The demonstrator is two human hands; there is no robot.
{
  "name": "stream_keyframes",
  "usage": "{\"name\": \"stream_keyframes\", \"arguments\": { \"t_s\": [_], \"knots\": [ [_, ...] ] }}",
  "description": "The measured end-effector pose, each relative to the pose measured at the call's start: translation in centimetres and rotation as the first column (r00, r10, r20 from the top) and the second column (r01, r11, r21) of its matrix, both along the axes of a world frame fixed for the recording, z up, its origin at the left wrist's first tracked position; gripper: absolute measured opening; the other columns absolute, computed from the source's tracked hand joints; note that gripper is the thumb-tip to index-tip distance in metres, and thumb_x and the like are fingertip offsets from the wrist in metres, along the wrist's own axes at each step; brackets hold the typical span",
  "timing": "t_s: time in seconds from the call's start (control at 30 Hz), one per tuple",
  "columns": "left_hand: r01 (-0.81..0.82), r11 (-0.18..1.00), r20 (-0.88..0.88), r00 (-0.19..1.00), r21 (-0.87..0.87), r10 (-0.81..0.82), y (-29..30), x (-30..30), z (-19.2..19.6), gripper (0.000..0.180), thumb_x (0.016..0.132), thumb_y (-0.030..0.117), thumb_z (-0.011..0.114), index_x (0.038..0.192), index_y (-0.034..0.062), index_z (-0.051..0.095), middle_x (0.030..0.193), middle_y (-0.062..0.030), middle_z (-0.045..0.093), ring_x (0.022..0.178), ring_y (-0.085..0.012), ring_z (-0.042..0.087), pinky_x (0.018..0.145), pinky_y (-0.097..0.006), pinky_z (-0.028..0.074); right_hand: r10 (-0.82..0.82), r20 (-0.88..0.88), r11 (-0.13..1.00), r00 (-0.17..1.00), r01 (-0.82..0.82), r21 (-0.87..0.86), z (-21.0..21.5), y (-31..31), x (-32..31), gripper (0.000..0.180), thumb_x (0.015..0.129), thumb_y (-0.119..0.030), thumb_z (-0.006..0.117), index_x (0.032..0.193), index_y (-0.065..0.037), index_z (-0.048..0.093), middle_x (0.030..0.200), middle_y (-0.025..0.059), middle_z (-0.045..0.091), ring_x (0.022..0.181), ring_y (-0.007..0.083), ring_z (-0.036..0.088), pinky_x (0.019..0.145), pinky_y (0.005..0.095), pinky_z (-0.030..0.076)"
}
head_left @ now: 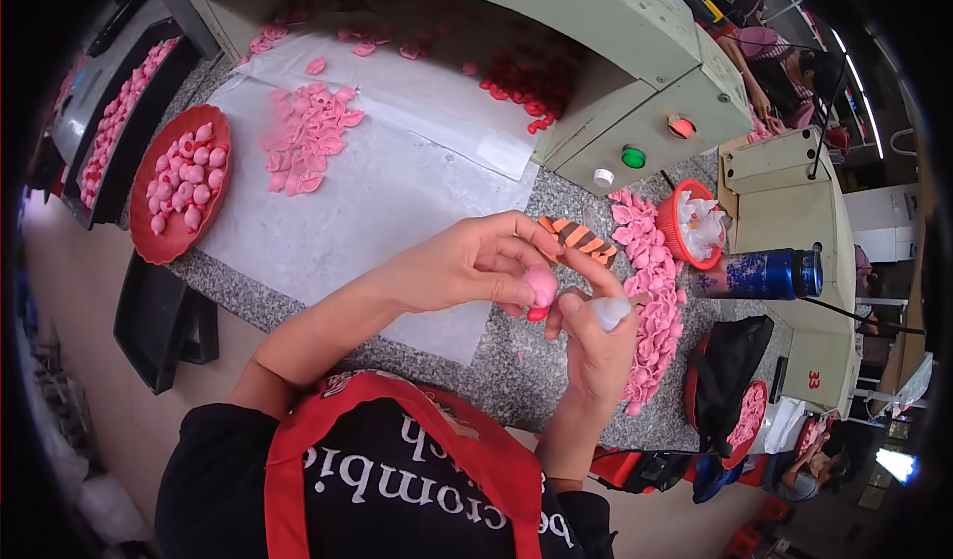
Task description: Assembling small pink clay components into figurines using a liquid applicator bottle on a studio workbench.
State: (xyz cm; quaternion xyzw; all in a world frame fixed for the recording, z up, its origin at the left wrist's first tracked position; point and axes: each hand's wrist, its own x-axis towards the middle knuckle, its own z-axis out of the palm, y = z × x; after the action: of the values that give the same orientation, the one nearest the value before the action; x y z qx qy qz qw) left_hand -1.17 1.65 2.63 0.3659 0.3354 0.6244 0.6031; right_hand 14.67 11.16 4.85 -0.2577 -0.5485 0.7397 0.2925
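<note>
My left hand (486, 266) pinches a small rounded pink piece (541, 285) between thumb and fingers. A little red part (537, 314) sits at the lower end of that piece. Close against it on the right, my right hand (594, 346) is curled, with a whitish translucent thing (610, 312), perhaps a small bottle, held in it. The right fingertips come near the red part; whether they touch it I cannot tell. Just beyond both hands lies an orange and dark brown striped thing (579, 239) on the speckled worktop (516, 370).
Pink petal-like pieces (655, 331) are heaped to the right, beside a red basket (667, 223) and a blue bottle (749, 275). More petal pieces (310, 132) lie on white sheeting under a grey machine (655, 112). At left stands a red plate (149, 236) of pink balls.
</note>
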Motion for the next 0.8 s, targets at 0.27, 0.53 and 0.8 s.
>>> {"name": "stream_keyframes", "arguments": {
  "t_s": [0.27,0.53,0.8],
  "knots": [
    [-0.008,0.984,0.266,0.962,-0.178,0.056,-0.4,0.3,-0.6,0.033,0.08,0.005,0.056,0.112,-0.0021,0.052,0.103,-0.0136,0.058,0.094,-0.0173,0.057,0.081,-0.028,0.046,0.104,-0.02,0.986,0.994,-0.105,-0.128,-0.1,-0.5,-0.9,0.045,0.07,0.013,0.056,0.113,0.004,0.047,0.098,0.013,0.055,0.067,0.0118,0.057,0.047,0.0187,0.046],
    [0.003,0.989,0.256,0.966,-0.15,0.037,-0.6,0.1,-0.5,0.036,0.078,-0.003,0.054,0.114,-0.0037,0.051,0.112,-0.0155,0.054,0.101,-0.0189,0.054,0.084,-0.029,0.045,0.132,-0.018,0.988,0.991,-0.133,-0.079,-0.6,-0.5,-0.8,0.036,0.07,0.01,0.057,0.105,0.004,0.052,0.105,0.0139,0.052,0.069,0.0128,0.056,0.047,0.02,0.045],
    [-0.027,0.99,0.254,0.965,-0.137,0.061,-0.5,0.4,-0.5,0.036,0.078,0.001,0.057,0.113,-0.0029,0.052,0.106,-0.0109,0.057,0.094,-0.0123,0.055,0.082,-0.026,0.045,0.162,-0.008,0.986,0.987,-0.163,-0.047,-0.5,-0.5,-0.8,0.029,0.069,0.008,0.057,0.097,0.004,0.056,0.108,0.0157,0.051,0.072,0.0152,0.056,0.045,0.0218,0.043]
  ]
}}
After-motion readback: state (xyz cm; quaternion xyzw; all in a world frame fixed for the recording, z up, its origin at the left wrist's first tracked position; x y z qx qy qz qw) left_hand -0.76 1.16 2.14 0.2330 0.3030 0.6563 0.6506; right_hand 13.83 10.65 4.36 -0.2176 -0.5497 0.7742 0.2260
